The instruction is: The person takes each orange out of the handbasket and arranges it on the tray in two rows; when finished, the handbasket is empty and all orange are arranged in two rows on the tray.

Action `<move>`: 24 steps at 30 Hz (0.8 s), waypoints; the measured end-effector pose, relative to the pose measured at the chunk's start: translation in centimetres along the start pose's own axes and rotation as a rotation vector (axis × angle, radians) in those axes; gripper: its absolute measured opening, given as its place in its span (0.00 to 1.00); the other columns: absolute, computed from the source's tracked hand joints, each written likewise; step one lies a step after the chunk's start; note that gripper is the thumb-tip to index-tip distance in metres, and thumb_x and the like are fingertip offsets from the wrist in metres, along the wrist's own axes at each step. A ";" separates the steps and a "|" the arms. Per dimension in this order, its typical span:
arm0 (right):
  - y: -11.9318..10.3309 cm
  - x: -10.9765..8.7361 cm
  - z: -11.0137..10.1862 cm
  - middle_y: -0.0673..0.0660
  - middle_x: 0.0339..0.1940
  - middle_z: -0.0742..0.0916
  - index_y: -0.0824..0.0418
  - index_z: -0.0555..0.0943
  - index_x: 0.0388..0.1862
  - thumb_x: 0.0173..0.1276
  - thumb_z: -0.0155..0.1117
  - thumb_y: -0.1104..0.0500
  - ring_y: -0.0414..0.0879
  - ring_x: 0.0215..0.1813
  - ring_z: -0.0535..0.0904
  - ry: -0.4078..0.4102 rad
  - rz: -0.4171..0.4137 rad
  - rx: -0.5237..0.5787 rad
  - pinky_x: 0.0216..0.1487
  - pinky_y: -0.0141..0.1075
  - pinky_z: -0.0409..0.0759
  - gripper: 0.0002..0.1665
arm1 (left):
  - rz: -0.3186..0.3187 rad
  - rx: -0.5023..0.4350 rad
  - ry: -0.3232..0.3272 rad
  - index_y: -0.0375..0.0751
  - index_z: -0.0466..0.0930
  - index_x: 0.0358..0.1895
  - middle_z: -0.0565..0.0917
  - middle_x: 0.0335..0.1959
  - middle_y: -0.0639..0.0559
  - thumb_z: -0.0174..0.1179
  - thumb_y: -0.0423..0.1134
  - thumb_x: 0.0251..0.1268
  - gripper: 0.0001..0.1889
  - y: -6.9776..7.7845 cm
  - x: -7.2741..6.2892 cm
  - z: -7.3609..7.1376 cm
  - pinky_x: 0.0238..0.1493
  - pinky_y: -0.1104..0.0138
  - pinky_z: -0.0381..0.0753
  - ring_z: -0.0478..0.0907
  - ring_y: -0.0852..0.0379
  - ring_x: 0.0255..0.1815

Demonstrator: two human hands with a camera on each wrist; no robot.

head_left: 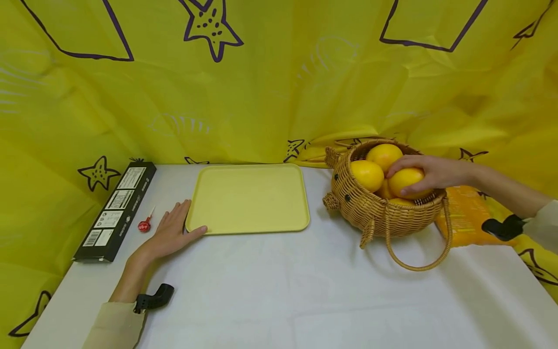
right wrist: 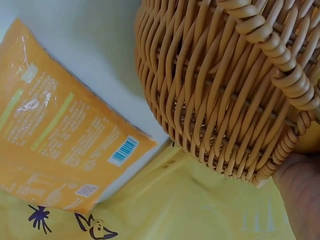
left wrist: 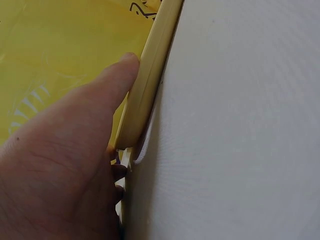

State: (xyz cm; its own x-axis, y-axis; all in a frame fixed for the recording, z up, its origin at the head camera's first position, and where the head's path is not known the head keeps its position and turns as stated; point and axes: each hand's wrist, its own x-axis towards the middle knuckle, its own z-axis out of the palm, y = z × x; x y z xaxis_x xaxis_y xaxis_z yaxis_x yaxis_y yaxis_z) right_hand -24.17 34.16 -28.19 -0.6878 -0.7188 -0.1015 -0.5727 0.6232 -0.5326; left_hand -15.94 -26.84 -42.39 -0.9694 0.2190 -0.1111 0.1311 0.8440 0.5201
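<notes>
A wicker basket (head_left: pixel 370 213) shaped like an animal stands at the right of the table, holding several smooth, rounded yellow-orange fruits (head_left: pixel 367 175). My right hand (head_left: pixel 440 173) reaches into it from the right, thumb and fingers curled round one yellow-orange fruit (head_left: pixel 406 182) near the rim. In the right wrist view the basket's side (right wrist: pixel 210 95) hides most of that hand. To the left lies a flat yellow tray (head_left: pixel 248 198). At its front left corner rests my left hand (head_left: pixel 172 235), fingers extended along the left edge. The left thumb (left wrist: pixel 117 77) touches the tray's rim (left wrist: pixel 145 90).
A long black box (head_left: pixel 115 211) lies along the table's left side, with a red lollipop (head_left: pixel 145 224) beside it. Behind the basket's right side is an orange packet (head_left: pixel 464 213). The basket's handle (head_left: pixel 418 267) hangs toward the front. A yellow patterned cloth (head_left: pixel 261 97) hangs behind the table.
</notes>
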 end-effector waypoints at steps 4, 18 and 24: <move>0.1 0.0 -0.2 0.42 0.55 0.77 0.54 0.78 0.54 0.62 0.69 0.63 0.31 0.49 0.71 -0.014 -0.014 -0.001 0.41 0.29 0.77 0.21 | -0.003 0.001 0.001 0.31 0.36 0.77 0.42 0.78 0.29 0.54 0.63 0.64 0.54 0.0 -0.1 0.1 0.74 0.37 0.33 0.36 0.30 0.79; -1.5 -1.2 -1.9 0.36 0.55 0.76 0.53 0.76 0.60 0.64 0.66 0.65 0.37 0.45 0.75 0.070 0.086 -0.014 0.37 0.31 0.77 0.25 | -0.007 0.000 0.002 0.32 0.36 0.77 0.42 0.78 0.29 0.54 0.63 0.64 0.53 0.1 0.0 -0.1 0.75 0.38 0.33 0.35 0.31 0.79; -2.0 -1.1 -2.1 0.36 0.58 0.74 0.54 0.74 0.64 0.66 0.64 0.65 0.36 0.46 0.75 0.102 0.151 0.033 0.37 0.31 0.78 0.27 | -0.015 -0.013 -0.004 0.32 0.36 0.77 0.42 0.78 0.29 0.54 0.63 0.64 0.54 0.1 -0.2 -0.2 0.75 0.38 0.33 0.35 0.31 0.79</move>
State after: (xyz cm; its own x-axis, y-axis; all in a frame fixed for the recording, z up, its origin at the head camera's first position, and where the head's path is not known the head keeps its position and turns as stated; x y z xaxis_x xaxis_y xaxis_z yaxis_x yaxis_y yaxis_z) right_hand -23.19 34.39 -25.22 -0.8074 -0.5820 -0.0971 -0.4462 0.7099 -0.5450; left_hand -15.80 -26.85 -42.17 -0.9703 0.2083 -0.1227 0.1136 0.8409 0.5292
